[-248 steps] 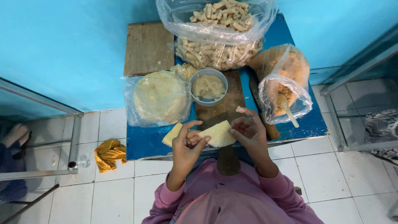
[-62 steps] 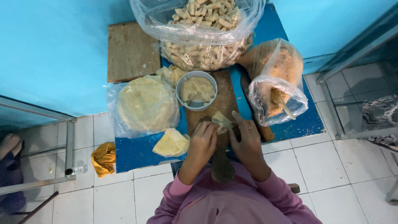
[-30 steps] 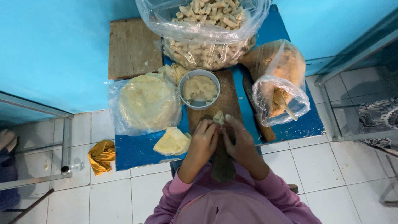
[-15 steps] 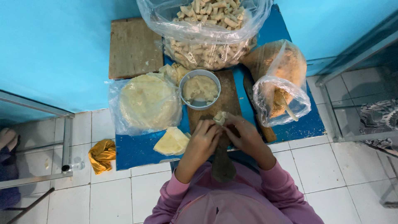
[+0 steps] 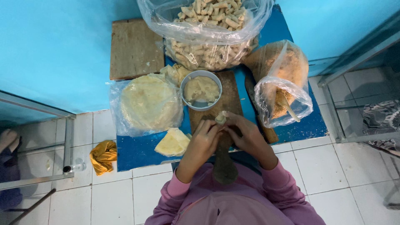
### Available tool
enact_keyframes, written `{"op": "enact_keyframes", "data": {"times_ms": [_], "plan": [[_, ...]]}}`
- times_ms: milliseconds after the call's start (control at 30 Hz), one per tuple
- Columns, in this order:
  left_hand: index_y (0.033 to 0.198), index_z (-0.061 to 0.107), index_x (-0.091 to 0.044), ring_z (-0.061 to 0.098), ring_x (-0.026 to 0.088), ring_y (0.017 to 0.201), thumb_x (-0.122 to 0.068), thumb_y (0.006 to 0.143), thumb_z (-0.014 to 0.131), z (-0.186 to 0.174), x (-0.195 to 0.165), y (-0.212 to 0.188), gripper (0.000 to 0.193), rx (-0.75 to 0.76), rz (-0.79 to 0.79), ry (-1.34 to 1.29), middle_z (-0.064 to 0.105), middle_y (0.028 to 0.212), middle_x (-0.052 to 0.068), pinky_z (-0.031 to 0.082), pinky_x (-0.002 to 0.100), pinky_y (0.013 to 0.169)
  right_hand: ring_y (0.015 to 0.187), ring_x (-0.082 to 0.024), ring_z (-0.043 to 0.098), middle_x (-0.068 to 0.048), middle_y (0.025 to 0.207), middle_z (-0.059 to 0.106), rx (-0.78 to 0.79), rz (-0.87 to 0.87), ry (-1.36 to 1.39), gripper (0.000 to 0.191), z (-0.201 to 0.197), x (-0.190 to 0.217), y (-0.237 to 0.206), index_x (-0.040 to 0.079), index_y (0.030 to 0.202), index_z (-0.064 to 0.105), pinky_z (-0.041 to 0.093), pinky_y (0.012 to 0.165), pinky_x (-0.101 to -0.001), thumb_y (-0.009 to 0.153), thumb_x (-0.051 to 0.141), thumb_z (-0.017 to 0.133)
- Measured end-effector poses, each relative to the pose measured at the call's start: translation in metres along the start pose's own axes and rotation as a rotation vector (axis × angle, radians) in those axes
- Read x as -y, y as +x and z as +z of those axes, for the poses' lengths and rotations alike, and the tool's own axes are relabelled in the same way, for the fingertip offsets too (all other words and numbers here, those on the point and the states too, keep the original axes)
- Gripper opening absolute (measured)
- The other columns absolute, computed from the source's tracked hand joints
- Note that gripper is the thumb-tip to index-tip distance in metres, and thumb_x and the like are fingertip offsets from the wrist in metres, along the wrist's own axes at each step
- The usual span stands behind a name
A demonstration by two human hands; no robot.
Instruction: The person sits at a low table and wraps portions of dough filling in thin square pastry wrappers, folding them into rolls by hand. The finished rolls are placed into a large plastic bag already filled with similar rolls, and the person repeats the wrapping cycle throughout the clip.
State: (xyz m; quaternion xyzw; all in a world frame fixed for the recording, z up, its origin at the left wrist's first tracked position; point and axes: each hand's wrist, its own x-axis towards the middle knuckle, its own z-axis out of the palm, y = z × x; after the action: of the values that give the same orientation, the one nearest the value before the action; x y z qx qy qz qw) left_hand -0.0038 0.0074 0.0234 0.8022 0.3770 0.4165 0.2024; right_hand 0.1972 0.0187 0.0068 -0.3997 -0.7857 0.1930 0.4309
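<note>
My left hand and my right hand are pressed together over a wooden paddle board, both closed on a small pale wrapper roll whose end pokes out above the fingers. A metal bowl of pale filling stands just beyond my hands. A few cut yellow wrapper pieces lie on the blue mat to the left of my left hand. A stack of round wrappers in a plastic bag sits further left.
A big clear bag of finished rolls fills the far side. A bag of brown crumbs with a stick in it stands at the right. A wooden board lies far left. A yellow cloth lies on the tiled floor.
Earlier my hands held a flat yellow wrapper apart; now they are close together on a small rolled piece over the board. In the last second they barely moved.
</note>
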Motion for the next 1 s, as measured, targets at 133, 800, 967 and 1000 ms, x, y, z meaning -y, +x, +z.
{"op": "enact_keyframes", "data": {"times_ms": [133, 800, 967, 1000], "plan": [[0.11, 0.066, 0.003, 0.059, 0.039, 0.102, 0.006, 0.088, 0.062, 0.001, 0.002, 0.002, 0.022, -0.014, -0.027, -0.004, 0.059, 0.107, 0.018, 0.049, 0.046, 0.086, 0.105, -0.033, 0.073, -0.018, 0.117, 0.073, -0.002, -0.008, -0.025, 0.045, -0.003, 0.0, 0.005, 0.006, 0.129, 0.06, 0.059, 0.089, -0.0378, 0.087, -0.002, 0.075], [0.104, 0.066, 0.003, 0.058, 0.036, 0.101, -0.001, 0.091, 0.069, 0.004, 0.002, 0.008, 0.014, -0.025, 0.001, 0.12, 0.059, 0.108, 0.016, 0.049, 0.044, 0.086, 0.098, -0.036, 0.069, -0.018, 0.113, 0.07, -0.09, -0.106, -0.165, 0.05, 0.004, 0.003, 0.0, 0.001, 0.137, 0.055, 0.057, 0.082, -0.0419, 0.089, -0.006, 0.069], [0.104, 0.065, 0.004, 0.057, 0.037, 0.102, 0.0, 0.09, 0.068, 0.004, 0.002, 0.01, 0.014, -0.039, 0.004, 0.098, 0.059, 0.109, 0.017, 0.049, 0.045, 0.087, 0.092, -0.034, 0.069, -0.017, 0.104, 0.069, -0.115, -0.059, -0.123, 0.044, 0.003, 0.004, 0.001, 0.001, 0.129, 0.059, 0.056, 0.076, -0.0408, 0.088, -0.003, 0.075], [0.103, 0.065, 0.004, 0.057, 0.036, 0.102, 0.0, 0.091, 0.068, 0.004, 0.002, 0.01, 0.013, -0.033, 0.0, 0.093, 0.059, 0.109, 0.017, 0.049, 0.045, 0.087, 0.093, -0.035, 0.069, -0.017, 0.105, 0.069, -0.096, -0.082, -0.12, 0.042, 0.003, 0.004, 0.0, 0.003, 0.126, 0.06, 0.056, 0.078, -0.041, 0.087, -0.002, 0.075]]}}
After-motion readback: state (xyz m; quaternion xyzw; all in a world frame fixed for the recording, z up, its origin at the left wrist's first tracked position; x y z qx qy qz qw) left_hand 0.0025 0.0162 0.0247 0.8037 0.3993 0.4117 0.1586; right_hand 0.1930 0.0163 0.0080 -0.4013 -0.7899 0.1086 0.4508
